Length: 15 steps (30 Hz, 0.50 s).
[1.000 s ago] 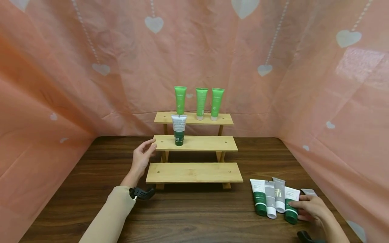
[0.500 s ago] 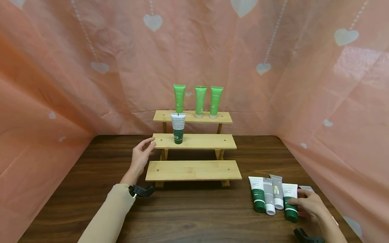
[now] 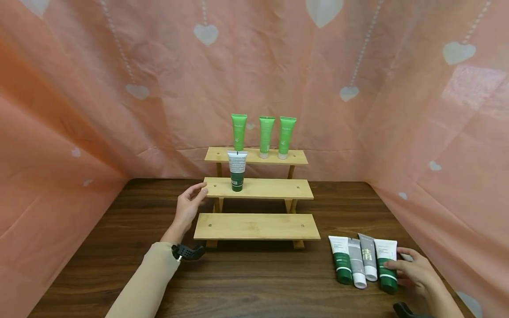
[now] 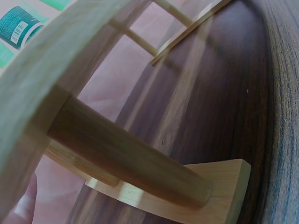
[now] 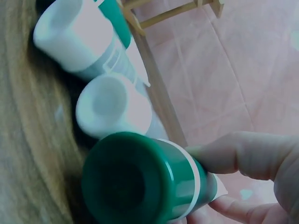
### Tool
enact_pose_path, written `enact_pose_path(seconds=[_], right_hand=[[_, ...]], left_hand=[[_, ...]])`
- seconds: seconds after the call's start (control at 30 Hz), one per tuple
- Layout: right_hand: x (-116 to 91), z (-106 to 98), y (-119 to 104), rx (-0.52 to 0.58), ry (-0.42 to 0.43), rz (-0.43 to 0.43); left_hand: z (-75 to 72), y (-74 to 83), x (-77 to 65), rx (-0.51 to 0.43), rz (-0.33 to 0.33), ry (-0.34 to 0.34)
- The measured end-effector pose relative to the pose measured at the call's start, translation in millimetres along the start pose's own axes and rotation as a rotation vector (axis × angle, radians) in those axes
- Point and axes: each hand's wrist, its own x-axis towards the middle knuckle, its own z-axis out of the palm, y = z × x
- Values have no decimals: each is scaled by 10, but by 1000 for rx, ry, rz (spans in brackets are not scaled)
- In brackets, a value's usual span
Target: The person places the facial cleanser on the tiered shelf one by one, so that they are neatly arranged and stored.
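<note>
My left hand (image 3: 188, 210) holds the left end of the middle shelf of a three-tier wooden display stand (image 3: 254, 225), thumb in front and fingers behind. A stand leg (image 4: 131, 154) fills the left wrist view. At the right, my right hand (image 3: 419, 276) pinches a white-and-green squeeze tube (image 3: 385, 251), its dark green cap (image 5: 121, 182) facing the right wrist camera. Left of it lie two grey tubes (image 3: 356, 260) and another white-and-green tube (image 3: 340, 256). Part of one more grey tube (image 3: 406, 257) shows behind my right fingers.
Three light-green tubes (image 3: 265, 137) stand on the top shelf. One white-and-green tube (image 3: 237, 165) is upright on the middle shelf, near its left end. A pink heart-patterned cloth (image 3: 254, 66) walls the back and sides of the dark wooden table (image 3: 246, 278).
The tube in my right hand has shifted slightly up and stands straighter in the head view, with the grey tube behind it more hidden. My left hand stays at the shelf end.
</note>
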Motion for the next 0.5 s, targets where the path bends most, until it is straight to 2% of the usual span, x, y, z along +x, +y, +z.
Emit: enact_pose_path(seconds=[0.33,0.5], right_hand=[[-52,55,-212,-94,27,-143],[-90,119,-293,-37,10,-193]], left_hand=[[3,30,-10,37,-15,2],[-1,25,-11,34,-13,4]])
